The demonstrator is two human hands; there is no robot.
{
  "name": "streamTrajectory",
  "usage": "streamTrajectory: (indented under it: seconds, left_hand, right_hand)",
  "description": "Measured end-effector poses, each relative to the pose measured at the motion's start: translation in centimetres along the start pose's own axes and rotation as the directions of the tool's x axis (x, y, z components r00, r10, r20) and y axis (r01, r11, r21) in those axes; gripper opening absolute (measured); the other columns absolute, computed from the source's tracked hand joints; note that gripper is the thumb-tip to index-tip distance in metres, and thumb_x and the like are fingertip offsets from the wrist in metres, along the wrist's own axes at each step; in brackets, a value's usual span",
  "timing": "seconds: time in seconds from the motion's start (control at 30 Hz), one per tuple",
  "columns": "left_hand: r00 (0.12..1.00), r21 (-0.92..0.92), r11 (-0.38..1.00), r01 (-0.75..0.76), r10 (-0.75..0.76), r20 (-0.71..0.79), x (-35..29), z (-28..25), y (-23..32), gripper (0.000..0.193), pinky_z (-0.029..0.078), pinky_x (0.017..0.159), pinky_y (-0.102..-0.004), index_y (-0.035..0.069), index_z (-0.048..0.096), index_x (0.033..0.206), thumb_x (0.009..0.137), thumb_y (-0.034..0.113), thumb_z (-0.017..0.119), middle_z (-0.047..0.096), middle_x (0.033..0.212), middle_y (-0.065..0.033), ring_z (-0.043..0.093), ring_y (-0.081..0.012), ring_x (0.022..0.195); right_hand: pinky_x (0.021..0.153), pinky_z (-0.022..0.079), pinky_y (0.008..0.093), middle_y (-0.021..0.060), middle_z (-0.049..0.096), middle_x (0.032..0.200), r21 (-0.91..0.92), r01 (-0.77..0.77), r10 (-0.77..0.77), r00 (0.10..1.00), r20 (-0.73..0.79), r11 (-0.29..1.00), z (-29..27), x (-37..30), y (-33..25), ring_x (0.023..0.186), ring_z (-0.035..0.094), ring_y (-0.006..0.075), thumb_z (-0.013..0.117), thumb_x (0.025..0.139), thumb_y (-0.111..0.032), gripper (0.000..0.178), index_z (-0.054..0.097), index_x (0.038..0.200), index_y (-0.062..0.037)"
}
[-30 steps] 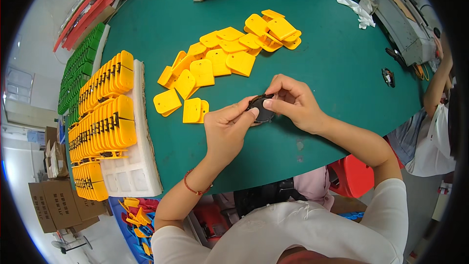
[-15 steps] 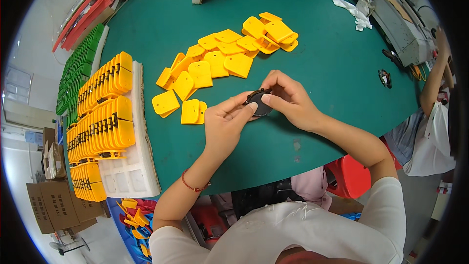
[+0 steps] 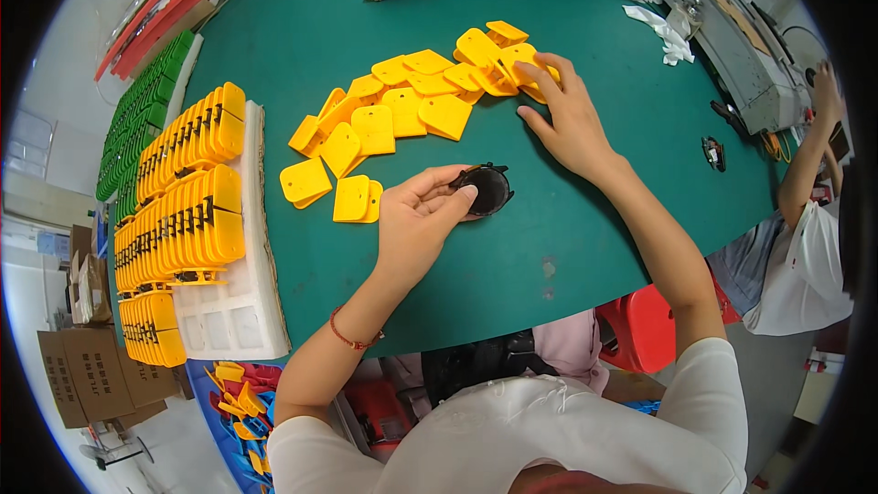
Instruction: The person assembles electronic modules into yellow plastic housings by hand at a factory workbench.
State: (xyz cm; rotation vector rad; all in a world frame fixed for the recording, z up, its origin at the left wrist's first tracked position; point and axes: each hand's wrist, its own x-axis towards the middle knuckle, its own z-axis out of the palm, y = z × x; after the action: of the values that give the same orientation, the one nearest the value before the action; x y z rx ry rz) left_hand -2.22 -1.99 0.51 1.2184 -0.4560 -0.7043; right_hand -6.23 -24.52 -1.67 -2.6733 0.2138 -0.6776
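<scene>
My left hand (image 3: 422, 220) pinches a round black plastic part (image 3: 491, 190) by its left edge. The part is disc-shaped, with small lugs on its rim and a dark face turned up; what it belongs to I cannot make out. Over the right end of a loose heap of yellow plastic pieces (image 3: 445, 116) reaches my right hand (image 3: 574, 123), fingers and thumb apart. Its fingertips are at a yellow piece (image 3: 518, 57), and whether they touch it is hard to see. These pieces are flat, round-cornered plates with a small hole, some joined in pairs.
On the left, a white foam tray (image 3: 265, 247) bears rows of yellow clips with black parts (image 3: 187, 229); green ones (image 3: 142, 119) stand behind. A blue bin (image 3: 215, 421) of coloured pieces sits below. A black part (image 3: 713, 154) lies right; another person's arm (image 3: 805, 151) shows beyond.
My right hand has let go of the round black part and moved up and right to the yellow pieces. My left hand keeps the part, whose dark face now shows more.
</scene>
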Motion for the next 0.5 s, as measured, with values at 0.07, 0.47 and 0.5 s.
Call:
streamTrajectory:
  seconds: [0.07, 0.47, 0.5]
  left_hand:
    - [1.0, -0.009, 1.0, -0.002, 0.002, -0.008, 0.0, -0.1, -0.1, 0.023, 0.053, 0.073, -0.0247, -0.009, 0.054, 0.102, 0.08, -0.004, 0.055, 0.061, 0.092, -0.0123, 0.061, -0.0134, 0.081]
    - [0.999, -0.001, 0.999, -0.046, 0.046, -0.006, -0.4, -0.1, 0.1, 0.023, 0.05, 0.074, -0.0216, -0.008, 0.054, 0.102, 0.079, -0.004, 0.056, 0.061, 0.092, -0.0108, 0.06, -0.0114, 0.082]
    - [0.999, 0.015, 0.999, -0.052, 0.052, -0.005, -0.4, -0.1, 0.1, 0.023, 0.05, 0.075, -0.0231, -0.008, 0.054, 0.101, 0.079, -0.004, 0.055, 0.061, 0.092, -0.0113, 0.06, -0.0125, 0.082]
  right_hand:
    - [0.09, 0.037, 0.0398, 0.0145, 0.035, 0.124, -0.092, 0.009, -0.012, 0.999, -0.033, 0.996, -0.3, -0.1, -0.5, 0.104, 0.043, 0.0321, 0.062, 0.076, -0.016, 0.048, 0.045, 0.12, -0.0118]
    - [0.082, 0.04, 0.0368, 0.0133, 0.047, 0.107, -0.065, 0.035, -0.04, 0.995, -0.089, 0.997, -0.4, -0.6, -0.6, 0.095, 0.047, 0.0296, 0.066, 0.07, -0.016, 0.042, 0.047, 0.106, -0.0062]
    - [0.084, 0.039, 0.0372, 0.0129, 0.047, 0.108, -0.054, 0.025, -0.029, 0.997, -0.075, 0.998, -0.4, -0.7, -0.9, 0.098, 0.046, 0.0299, 0.067, 0.069, -0.018, 0.043, 0.047, 0.105, -0.0059]
